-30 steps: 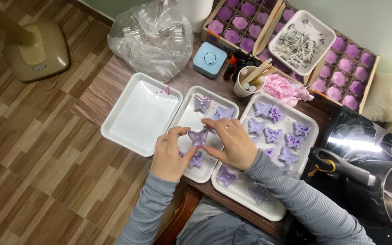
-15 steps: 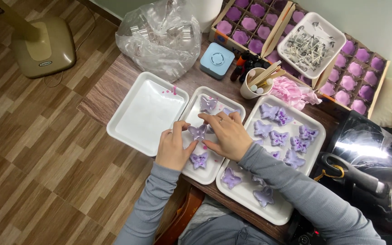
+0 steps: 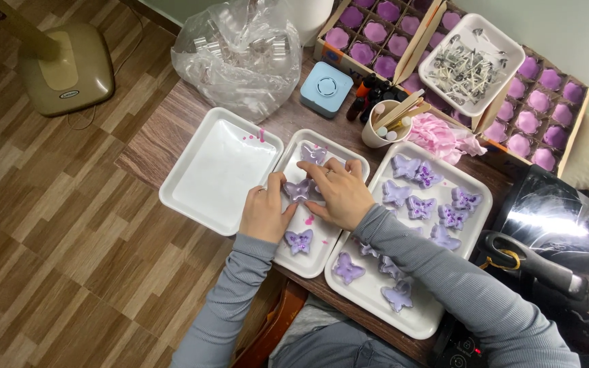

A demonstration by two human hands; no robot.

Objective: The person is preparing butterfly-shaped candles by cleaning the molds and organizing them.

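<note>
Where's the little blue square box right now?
In the head view the blue square box sits on the table's far side, just right of the clear plastic bag and left of the paper cup, beyond the middle white tray.

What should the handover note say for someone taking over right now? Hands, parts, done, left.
Left hand and right hand: both grip one purple butterfly piece over the middle tray.
Middle tray: one more butterfly below the hands and another partly hidden under the right hand's fingers.
Right tray: many butterflies laid out.
Left tray: no butterflies, only pink specks.
Left: the held piece.
</note>
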